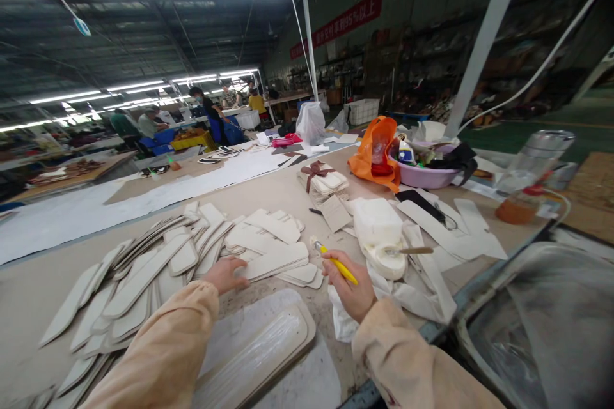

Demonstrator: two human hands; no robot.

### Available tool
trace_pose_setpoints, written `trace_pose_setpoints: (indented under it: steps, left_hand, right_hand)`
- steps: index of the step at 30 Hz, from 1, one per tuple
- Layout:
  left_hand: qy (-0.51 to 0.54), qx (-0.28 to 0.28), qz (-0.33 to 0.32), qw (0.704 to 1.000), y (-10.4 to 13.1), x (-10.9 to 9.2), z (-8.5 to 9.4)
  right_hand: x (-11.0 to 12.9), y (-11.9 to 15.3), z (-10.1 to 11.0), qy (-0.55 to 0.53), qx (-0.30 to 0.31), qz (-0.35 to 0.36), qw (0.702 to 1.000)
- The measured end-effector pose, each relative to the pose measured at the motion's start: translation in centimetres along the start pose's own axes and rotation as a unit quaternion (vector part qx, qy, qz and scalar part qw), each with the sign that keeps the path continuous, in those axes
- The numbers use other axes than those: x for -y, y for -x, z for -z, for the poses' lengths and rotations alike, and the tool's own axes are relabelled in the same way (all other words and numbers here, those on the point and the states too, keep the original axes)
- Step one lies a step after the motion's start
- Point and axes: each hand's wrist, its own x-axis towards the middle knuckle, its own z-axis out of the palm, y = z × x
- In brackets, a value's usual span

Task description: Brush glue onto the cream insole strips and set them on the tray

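Observation:
My right hand (pixel 352 284) grips a brush with a yellow handle (pixel 343 270); its pale tip points up and left, just above the table. My left hand (pixel 226 275) has its fingers apart at the near end of a stack of off-white rounded strips (pixel 278 260). The fingertips look to be touching the strips or right beside them; I cannot tell which. Below my hands lies a pile of strips with a shiny, wet-looking top (pixel 268 351) on a pale sheet. A white plastic tub (pixel 388 262) with a wooden-handled tool across it stands right of my right hand.
More loose strips (pixel 144 275) spread to the left. Behind are a tied bundle (pixel 323 180), an orange bag (pixel 374 150) and a purple basin (pixel 425 174) of odds and ends. A bottle of amber liquid (pixel 518 208) stands right, near a plastic-lined bin (pixel 542 326). People work far back.

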Motion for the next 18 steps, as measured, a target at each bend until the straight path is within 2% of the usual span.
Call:
trace_pose_setpoints:
  steps: [12, 15, 18]
  left_hand:
    - [0.044, -0.064, 0.049, 0.996, 1.0, -1.0, 0.5]
    - [0.092, -0.083, 0.054, 0.991, 1.9, -1.7, 1.7]
    - [0.166, -0.089, 0.058, 0.980, 4.4, -2.8, 3.9]
  right_hand:
    - [-0.1, 0.0, -0.1, 0.043, -0.002, 0.030, 0.999]
    - [-0.8, -0.1, -0.2, 0.054, -0.007, 0.061, 0.997]
    - [-1.5, -0.2, -0.2, 0.060, -0.034, 0.101, 0.993]
